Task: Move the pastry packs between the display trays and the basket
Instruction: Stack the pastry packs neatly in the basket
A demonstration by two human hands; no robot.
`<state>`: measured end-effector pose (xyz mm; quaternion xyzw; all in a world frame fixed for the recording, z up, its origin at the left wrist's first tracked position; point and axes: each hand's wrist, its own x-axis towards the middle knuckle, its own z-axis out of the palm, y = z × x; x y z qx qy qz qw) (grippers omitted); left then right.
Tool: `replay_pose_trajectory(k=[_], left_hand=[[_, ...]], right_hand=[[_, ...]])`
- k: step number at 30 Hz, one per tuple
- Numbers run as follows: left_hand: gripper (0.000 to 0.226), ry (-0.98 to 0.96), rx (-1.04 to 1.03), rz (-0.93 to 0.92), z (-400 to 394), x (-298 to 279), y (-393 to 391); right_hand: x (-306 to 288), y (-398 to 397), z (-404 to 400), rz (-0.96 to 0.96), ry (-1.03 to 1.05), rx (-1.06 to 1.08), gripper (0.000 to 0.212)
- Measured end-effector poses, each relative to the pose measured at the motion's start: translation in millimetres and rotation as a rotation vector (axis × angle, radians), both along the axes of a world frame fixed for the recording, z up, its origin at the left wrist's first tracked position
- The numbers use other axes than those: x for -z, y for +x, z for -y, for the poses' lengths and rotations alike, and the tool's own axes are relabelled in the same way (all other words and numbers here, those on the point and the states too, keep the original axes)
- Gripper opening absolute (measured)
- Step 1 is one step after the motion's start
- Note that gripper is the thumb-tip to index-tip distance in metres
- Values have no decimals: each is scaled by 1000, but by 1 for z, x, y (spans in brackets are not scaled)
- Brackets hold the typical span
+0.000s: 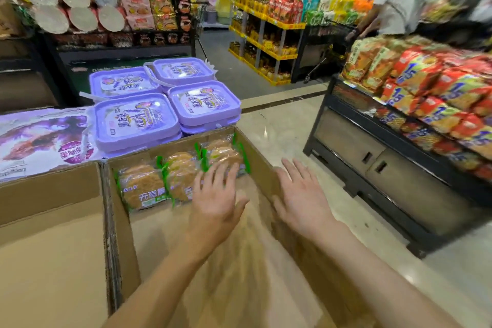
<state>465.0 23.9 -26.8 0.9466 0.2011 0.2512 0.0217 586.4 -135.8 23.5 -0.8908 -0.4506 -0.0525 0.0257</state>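
Both hands are hovering flat, fingers spread wide, holding nothing. Left hand (215, 194) is sitting over the right end of the pack row, possibly brushing the top of the nearest pack; cannot tell contact through the blur. Right hand (300, 200) is hanging just outside the right wall of the cardboard tray (119, 210), over the floor.

Pastry packs (143, 189) are lying in a row along the far edge of the tray, three across, second layer on the right; judging they're pushed back to leave the near floor free for more.

No basket in view.

Labels: green-trimmed clear wrap, white Chinese print, partly legible as "无蔗". Purple tubs (135, 121) beyond the far edge are carrying Chinese text, too smeared to read. Red snack bags (423, 72) on the right shelf are showing "15".
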Motion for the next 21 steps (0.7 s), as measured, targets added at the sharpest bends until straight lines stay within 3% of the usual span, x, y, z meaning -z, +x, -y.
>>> replay_pose_trajectory(k=[6,11,15,21], left_hand=[[67,-73,383,29,130,-30,26],[63,-86,731,16,301,-50,37],[64,-72,977,-92,446,-31,34],[69,-76,1078,-308,623,14,28]], right_hand=[[-15,-34,180,-24,144,338,61],[-8,-77,348,-5,200,597,59],[13,-119,486,-3,252,821,52],[49,-191,676,-72,287,1033,50]])
